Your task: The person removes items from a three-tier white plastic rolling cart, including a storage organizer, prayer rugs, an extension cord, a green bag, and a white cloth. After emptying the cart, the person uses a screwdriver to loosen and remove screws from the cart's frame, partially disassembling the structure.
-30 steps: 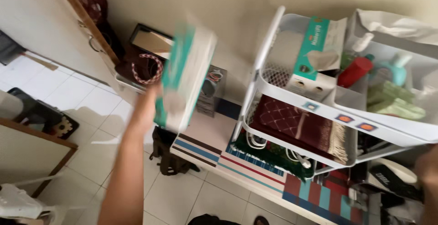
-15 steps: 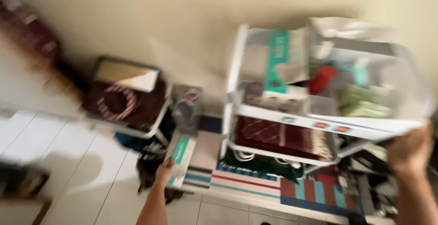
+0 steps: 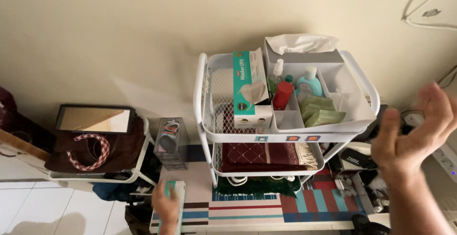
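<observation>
On the far left a small white rack (image 3: 143, 168) stands against the wall. A dark brown cloth lies on it, with a red and white rope ring (image 3: 88, 151) on the cloth and a framed mirror (image 3: 94, 119) leaning at the back.

Next to the rack stands a clear little drawer box (image 3: 171, 142) with small things inside.

Below that, at the bottom edge of the view, the left hand (image 3: 166, 206) is low over the left end of a striped mat (image 3: 247, 211) on the floor. Its fingers are curled around a white and green box (image 3: 178, 198), which rests on the mat's left edge.

In the middle is a white cart (image 3: 202, 97) with shelves. On its top shelf, at the left, a green and white box of face masks (image 3: 247, 90) stands on its side. Beside it a white bin holds a red bottle (image 3: 283, 95), a blue-green bottle (image 3: 308, 80) and some green packets (image 3: 321, 112). A tissue box (image 3: 300, 47) sits at the back edge. The middle shelf holds a folded dark red rug (image 3: 266, 154). A green cloth (image 3: 257, 186) lies on the lowest shelf.

On the right, the right hand (image 3: 412, 130) is up in the air, just beside the cart's right corner. It is wide open with fingers spread and holds nothing.
</observation>
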